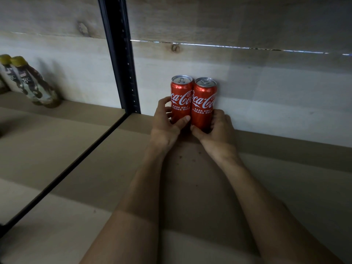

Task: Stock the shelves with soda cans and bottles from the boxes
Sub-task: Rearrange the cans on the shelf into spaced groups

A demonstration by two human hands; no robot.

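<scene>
Two red Coca-Cola cans stand upright side by side on the brown shelf board, right against the pale wooden back wall. My left hand wraps the base of the left can, thumb across its front. The right can is gripped low down by my right hand. The two cans touch each other, labels facing me.
A black perforated upright post and a black rail divide this bay from the one on the left. Two dark bottles with yellow caps stand at the far left against the wall.
</scene>
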